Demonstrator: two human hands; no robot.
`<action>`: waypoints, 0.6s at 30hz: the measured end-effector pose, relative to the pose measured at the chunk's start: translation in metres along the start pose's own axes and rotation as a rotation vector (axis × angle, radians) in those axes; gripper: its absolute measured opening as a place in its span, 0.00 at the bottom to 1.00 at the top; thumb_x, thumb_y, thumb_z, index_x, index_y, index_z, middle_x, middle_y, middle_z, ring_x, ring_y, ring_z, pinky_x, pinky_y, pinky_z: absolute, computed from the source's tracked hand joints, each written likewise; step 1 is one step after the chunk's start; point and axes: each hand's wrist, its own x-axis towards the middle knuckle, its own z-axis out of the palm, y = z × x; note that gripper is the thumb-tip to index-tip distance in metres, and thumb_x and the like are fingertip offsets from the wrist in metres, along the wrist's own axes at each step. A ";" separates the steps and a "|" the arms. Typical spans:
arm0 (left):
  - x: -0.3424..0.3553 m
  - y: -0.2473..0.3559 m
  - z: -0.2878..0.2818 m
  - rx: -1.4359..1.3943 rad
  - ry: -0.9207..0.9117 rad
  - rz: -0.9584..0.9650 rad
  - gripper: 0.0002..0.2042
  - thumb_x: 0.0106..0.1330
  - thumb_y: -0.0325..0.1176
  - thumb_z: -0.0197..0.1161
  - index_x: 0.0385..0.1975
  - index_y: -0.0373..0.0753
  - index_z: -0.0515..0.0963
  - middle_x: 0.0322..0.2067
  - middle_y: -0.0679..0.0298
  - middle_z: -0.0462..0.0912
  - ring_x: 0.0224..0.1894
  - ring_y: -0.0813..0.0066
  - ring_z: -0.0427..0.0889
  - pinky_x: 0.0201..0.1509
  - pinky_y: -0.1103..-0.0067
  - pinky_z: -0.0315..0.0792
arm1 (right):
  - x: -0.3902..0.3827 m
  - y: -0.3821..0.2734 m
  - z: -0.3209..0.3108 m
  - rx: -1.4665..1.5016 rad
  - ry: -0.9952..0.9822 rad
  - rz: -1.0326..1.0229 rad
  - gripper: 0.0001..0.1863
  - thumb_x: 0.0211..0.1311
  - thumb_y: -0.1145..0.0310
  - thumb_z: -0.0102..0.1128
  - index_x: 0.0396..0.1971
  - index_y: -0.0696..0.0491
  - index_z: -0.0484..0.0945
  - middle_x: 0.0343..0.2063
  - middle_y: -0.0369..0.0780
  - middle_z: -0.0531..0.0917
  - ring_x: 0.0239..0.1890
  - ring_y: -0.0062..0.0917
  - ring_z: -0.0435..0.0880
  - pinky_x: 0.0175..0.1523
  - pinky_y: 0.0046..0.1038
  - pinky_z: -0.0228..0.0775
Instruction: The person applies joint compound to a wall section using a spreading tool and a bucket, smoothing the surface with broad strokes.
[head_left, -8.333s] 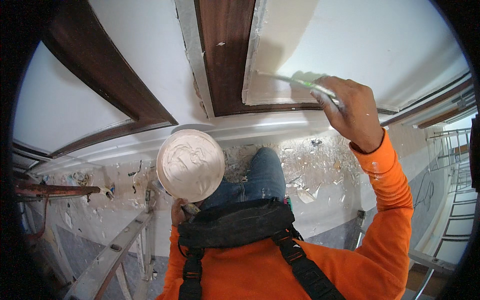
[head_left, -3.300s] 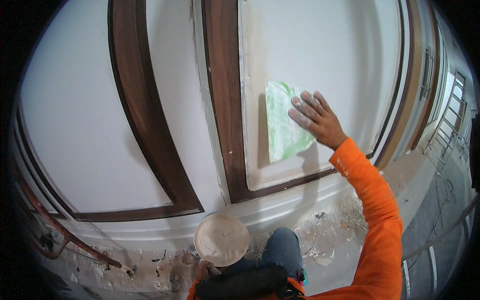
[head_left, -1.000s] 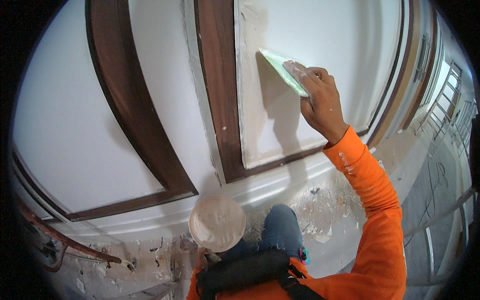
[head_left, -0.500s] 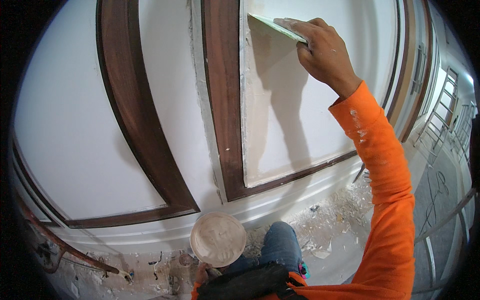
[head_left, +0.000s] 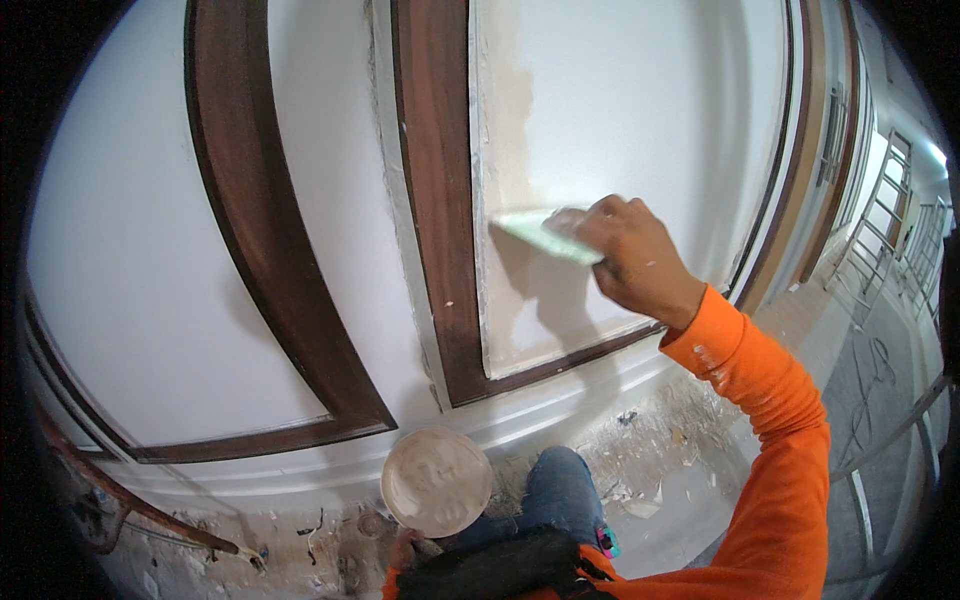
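My right hand (head_left: 632, 255), in an orange sleeve, grips a pale green putty scraper (head_left: 540, 235) and presses its blade flat against a white wall panel (head_left: 640, 120), close to the panel's left edge beside a brown wooden trim strip (head_left: 435, 190). A tan, unevenly coated patch runs down the panel above the blade. Low at my waist, my left hand (head_left: 408, 548) holds a round plate (head_left: 437, 481) smeared with white putty; only a few fingers show under it.
A second curved brown trim (head_left: 262, 230) frames the white panel on the left. The floor (head_left: 650, 470) below is spattered with dried putty. Metal scaffold rails (head_left: 890, 440) and a ladder (head_left: 885, 200) stand on the right.
My right hand has dragged the scraper down the panel from near its top to mid height. The putty plate stays low at my waist.
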 end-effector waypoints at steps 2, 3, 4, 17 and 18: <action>0.015 0.002 0.010 0.033 -0.036 0.023 0.12 0.72 0.35 0.48 0.38 0.36 0.77 0.37 0.59 0.82 0.45 0.67 0.81 0.55 0.72 0.72 | 0.000 0.016 -0.020 0.220 0.143 0.211 0.21 0.53 0.76 0.56 0.50 0.53 0.81 0.37 0.49 0.84 0.37 0.40 0.82 0.44 0.39 0.74; 0.023 -0.012 0.011 0.018 -0.043 0.060 0.11 0.72 0.34 0.48 0.39 0.36 0.77 0.38 0.58 0.82 0.45 0.66 0.81 0.54 0.71 0.72 | 0.011 0.021 -0.036 0.310 0.072 0.459 0.19 0.56 0.72 0.56 0.47 0.60 0.80 0.31 0.48 0.84 0.33 0.35 0.82 0.42 0.35 0.74; 0.026 -0.033 0.005 0.016 -0.036 0.106 0.10 0.71 0.32 0.49 0.39 0.36 0.77 0.38 0.58 0.82 0.45 0.66 0.81 0.54 0.71 0.73 | 0.027 0.020 -0.047 0.541 0.081 0.562 0.18 0.57 0.70 0.55 0.45 0.62 0.79 0.30 0.46 0.83 0.32 0.32 0.82 0.42 0.32 0.74; 0.031 -0.031 0.008 -0.118 -0.014 -0.001 0.09 0.70 0.30 0.50 0.43 0.38 0.77 0.38 0.57 0.82 0.42 0.64 0.80 0.49 0.70 0.72 | 0.104 -0.025 -0.012 0.074 0.536 0.264 0.26 0.56 0.73 0.55 0.56 0.66 0.70 0.50 0.53 0.76 0.48 0.47 0.79 0.49 0.43 0.77; 0.027 -0.026 0.004 -0.125 -0.002 -0.018 0.09 0.70 0.31 0.51 0.43 0.38 0.77 0.37 0.58 0.81 0.42 0.65 0.80 0.49 0.71 0.72 | 0.113 -0.043 -0.011 0.056 0.507 0.301 0.27 0.56 0.74 0.55 0.56 0.69 0.69 0.52 0.55 0.75 0.49 0.49 0.78 0.50 0.42 0.77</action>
